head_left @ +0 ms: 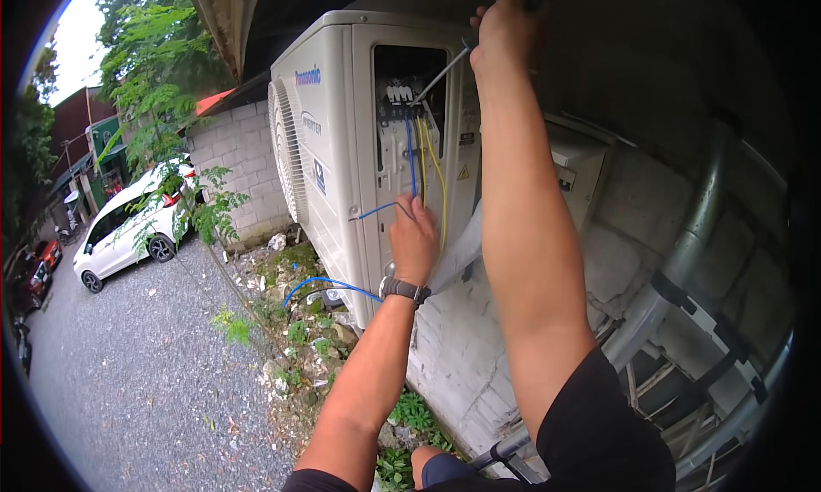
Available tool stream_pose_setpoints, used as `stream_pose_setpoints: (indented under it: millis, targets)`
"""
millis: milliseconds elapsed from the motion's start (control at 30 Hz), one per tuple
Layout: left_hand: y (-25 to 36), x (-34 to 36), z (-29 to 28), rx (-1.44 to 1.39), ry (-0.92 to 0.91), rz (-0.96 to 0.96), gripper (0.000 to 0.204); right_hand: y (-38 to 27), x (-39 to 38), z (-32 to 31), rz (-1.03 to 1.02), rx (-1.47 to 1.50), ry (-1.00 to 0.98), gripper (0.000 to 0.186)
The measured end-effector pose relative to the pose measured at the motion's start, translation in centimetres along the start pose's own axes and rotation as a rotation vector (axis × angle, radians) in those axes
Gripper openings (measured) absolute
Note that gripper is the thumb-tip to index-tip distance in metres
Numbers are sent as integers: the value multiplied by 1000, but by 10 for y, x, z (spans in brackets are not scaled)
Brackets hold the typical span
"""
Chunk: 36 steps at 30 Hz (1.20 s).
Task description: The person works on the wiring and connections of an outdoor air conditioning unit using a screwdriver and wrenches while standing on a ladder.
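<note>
The white outdoor air conditioner unit (338,167) has an opening in its side panel, with a terminal block (400,113) inside. Blue wire (410,154) and yellow wire (441,180) run down from the block. My left hand (414,240), with a watch on the wrist, is closed around the blue wire just below the opening; a loose end sticks out to the left of my fingers. Raised at the top, my right hand (505,35) grips a long screwdriver (442,76). Its shaft slants down to the terminal block, where the tip's exact contact is too small to tell. Shadow hides most of the handle.
Behind my right arm is another beige unit (590,163) against the block wall (479,355). Metal pipes (697,210) rise at the right. Blue cable (329,280) loops below the unit. Plants and rubble border the gravel (171,355), where a white car (128,223) is parked.
</note>
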State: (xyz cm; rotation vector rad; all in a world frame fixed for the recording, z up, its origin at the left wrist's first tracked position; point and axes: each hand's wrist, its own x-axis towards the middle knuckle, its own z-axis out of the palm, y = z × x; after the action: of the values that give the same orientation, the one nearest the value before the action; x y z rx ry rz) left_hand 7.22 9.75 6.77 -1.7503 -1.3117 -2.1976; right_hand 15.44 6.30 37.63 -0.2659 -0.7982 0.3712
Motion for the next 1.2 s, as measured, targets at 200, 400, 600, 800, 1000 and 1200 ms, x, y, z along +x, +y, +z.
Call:
stream_pose_setpoints:
  millis: [200, 400, 600, 800, 1000, 1200]
  targets:
    - [23, -3, 1, -62, -63, -82, 21, 25, 33, 4, -156, 172, -139, 46]
    - [21, -3, -12, -104, -68, -105, 20, 13, 30, -9, 232, 666, -878, 39]
    - [36, -2, -10, -156, -90, -105, 21, 14, 41, -13, 244, 463, -399, 36]
    - [39, -2, -16, -170, -80, -156, 18, 11, 43, -19, 310, 507, -788, 32]
    - [46, -2, -7, -160, -131, -148, 18, 15, 61, -27, 272, 622, -820, 25]
    - [40, -2, -13, -182, -99, -146, 18, -3, 31, -11, 325, 459, -505, 27]
